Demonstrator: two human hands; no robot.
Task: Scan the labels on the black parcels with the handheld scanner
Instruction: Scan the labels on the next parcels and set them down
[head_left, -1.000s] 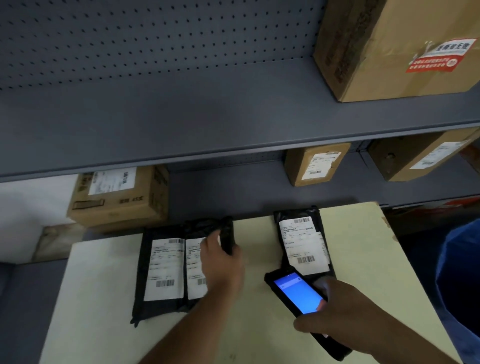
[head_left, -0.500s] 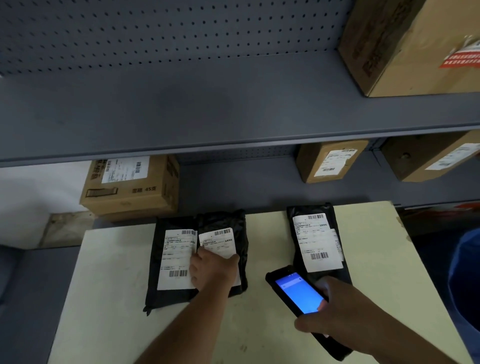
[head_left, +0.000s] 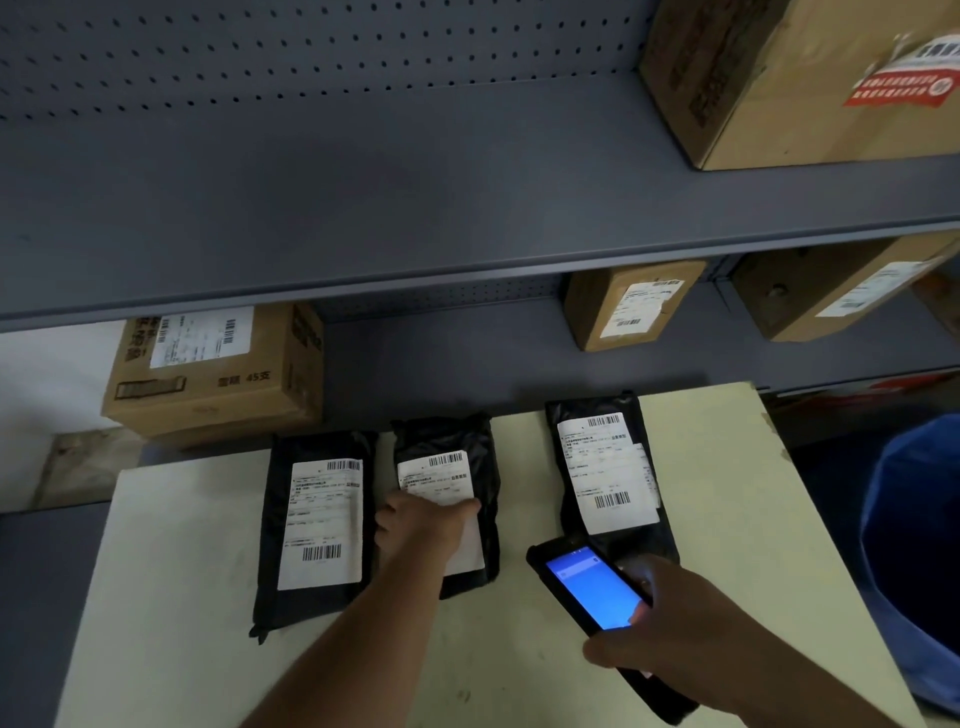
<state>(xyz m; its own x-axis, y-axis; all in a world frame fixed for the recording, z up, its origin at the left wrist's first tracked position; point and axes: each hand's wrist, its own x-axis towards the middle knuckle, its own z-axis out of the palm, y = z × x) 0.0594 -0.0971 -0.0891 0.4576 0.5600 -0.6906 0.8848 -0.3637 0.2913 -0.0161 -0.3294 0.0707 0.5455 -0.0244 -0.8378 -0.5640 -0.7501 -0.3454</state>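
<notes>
Three black parcels with white barcode labels lie side by side on a pale table (head_left: 727, 467): a left parcel (head_left: 317, 525), a middle parcel (head_left: 447, 441) and a right parcel (head_left: 605, 467). My left hand (head_left: 421, 525) rests flat on the middle parcel's label, fingers spread, covering its lower half. My right hand (head_left: 660, 639) grips a black handheld scanner (head_left: 592, 587) with a lit blue screen, held just in front of the right parcel's near end.
Grey metal shelving (head_left: 467, 249) stands behind the table. Cardboard boxes sit on it: one at upper right (head_left: 779, 78), one at left (head_left: 218, 374), two on the lower shelf (head_left: 634, 301) (head_left: 841, 286). A blue bin (head_left: 914, 545) is at the right.
My left hand slid the middle parcel rightwards off the left parcel; the two lie apart now. The scanner hand has stayed nearly still.
</notes>
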